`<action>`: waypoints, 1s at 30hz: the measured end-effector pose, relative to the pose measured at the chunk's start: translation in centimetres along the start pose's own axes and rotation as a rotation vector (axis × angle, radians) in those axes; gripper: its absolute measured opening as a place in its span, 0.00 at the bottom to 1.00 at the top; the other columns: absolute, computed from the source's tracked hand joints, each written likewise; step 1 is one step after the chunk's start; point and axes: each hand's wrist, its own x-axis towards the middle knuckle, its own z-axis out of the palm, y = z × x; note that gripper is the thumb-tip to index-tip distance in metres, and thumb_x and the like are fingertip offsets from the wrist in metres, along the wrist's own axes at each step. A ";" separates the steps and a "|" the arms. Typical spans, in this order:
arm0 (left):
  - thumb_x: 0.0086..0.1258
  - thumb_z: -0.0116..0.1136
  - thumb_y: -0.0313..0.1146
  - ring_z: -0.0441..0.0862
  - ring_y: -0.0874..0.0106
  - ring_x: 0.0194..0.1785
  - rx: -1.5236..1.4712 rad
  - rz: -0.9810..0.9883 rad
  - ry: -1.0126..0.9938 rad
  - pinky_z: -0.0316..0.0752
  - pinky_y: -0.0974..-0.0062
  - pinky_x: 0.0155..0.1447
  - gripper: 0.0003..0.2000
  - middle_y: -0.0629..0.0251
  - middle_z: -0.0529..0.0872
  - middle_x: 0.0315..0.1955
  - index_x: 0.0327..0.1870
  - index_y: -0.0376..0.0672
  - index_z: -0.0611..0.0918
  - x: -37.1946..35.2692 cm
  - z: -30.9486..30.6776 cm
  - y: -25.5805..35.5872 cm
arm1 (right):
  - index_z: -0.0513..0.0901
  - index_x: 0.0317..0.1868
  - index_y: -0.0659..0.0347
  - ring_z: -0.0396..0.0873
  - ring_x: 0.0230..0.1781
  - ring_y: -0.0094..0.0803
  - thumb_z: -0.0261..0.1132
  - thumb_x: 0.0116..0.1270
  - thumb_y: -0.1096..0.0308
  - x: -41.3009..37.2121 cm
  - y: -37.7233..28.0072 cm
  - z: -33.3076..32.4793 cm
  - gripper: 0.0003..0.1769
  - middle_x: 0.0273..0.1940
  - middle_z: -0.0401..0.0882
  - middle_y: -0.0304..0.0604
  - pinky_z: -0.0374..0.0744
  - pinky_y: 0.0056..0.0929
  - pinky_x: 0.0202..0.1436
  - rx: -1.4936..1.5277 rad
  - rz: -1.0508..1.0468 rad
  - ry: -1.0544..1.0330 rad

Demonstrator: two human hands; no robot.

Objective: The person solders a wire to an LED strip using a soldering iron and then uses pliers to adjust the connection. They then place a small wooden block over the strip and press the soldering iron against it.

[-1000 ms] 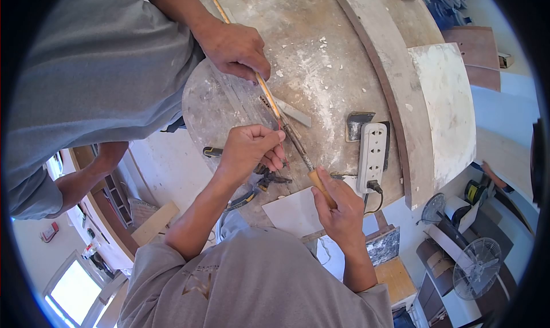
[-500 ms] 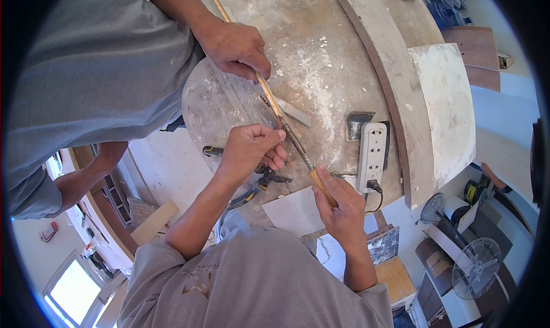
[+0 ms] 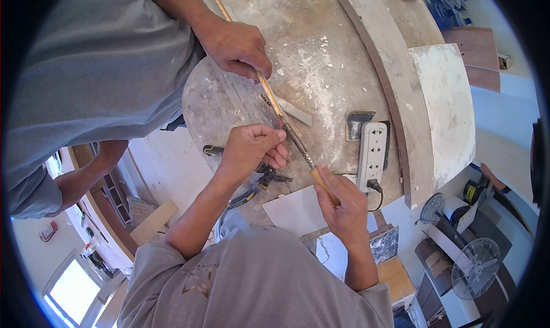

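My right hand [image 3: 345,205] is wrapped round the wooden handle of a soldering iron [image 3: 301,146], whose metal shaft points up and left. Its tip meets the end of a narrow yellow strip [image 3: 270,97], which looks like an LED strip. My left hand [image 3: 252,150] pinches a thin red wire [image 3: 281,123] close beside that tip; most of the wire is hidden by my fingers. A co-worker's hand [image 3: 238,48] holds the strip down over the table from the upper left.
On the dusty table [image 3: 229,101] lie pliers [image 3: 266,178] below my left hand and a small flat stick [image 3: 295,111]. A white power strip [image 3: 372,156] with a black plug stands at right. Behind it runs a curved board [image 3: 395,87].
My right hand and the soldering iron's handle have shifted very slightly right. The red wire no longer shows below my left fingers. The co-worker's hand stays put.
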 end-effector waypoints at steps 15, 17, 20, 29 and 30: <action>0.78 0.63 0.31 0.87 0.75 0.28 -0.031 0.022 -0.028 0.84 0.80 0.33 0.09 0.60 0.89 0.30 0.42 0.31 0.85 0.0 -0.1 -0.5 | 0.83 0.65 0.60 0.85 0.31 0.42 0.73 0.63 0.79 0.5 -0.5 -0.9 0.28 0.38 0.86 0.51 0.82 0.34 0.35 0.012 0.044 -0.061; 0.78 0.62 0.30 0.87 0.75 0.27 -0.046 0.020 -0.023 0.83 0.80 0.33 0.09 0.60 0.89 0.30 0.43 0.31 0.85 -0.1 -0.2 -0.5 | 0.83 0.65 0.61 0.85 0.31 0.42 0.73 0.63 0.79 0.6 -0.2 -0.8 0.28 0.38 0.86 0.52 0.82 0.34 0.35 0.029 0.015 -0.046; 0.77 0.62 0.29 0.85 0.76 0.26 -0.024 0.021 -0.024 0.83 0.80 0.32 0.08 0.61 0.89 0.30 0.44 0.31 0.85 -0.2 -0.4 -0.5 | 0.83 0.65 0.61 0.85 0.31 0.42 0.73 0.63 0.79 0.6 -0.3 -0.8 0.28 0.38 0.86 0.52 0.82 0.34 0.35 0.041 0.021 -0.039; 0.77 0.62 0.30 0.84 0.77 0.24 -0.018 0.016 -0.013 0.80 0.81 0.30 0.09 0.62 0.88 0.28 0.43 0.31 0.85 -0.3 -0.4 -0.4 | 0.83 0.65 0.60 0.84 0.30 0.42 0.73 0.64 0.78 0.8 -0.6 -1.2 0.27 0.37 0.86 0.51 0.81 0.34 0.35 0.014 0.061 -0.081; 0.77 0.62 0.30 0.84 0.77 0.24 -0.018 0.018 -0.013 0.80 0.81 0.30 0.09 0.62 0.88 0.28 0.43 0.31 0.85 -0.3 -0.4 -0.4 | 0.83 0.65 0.60 0.84 0.30 0.42 0.73 0.64 0.78 0.8 -0.6 -1.2 0.27 0.37 0.86 0.51 0.81 0.34 0.34 0.015 0.056 -0.078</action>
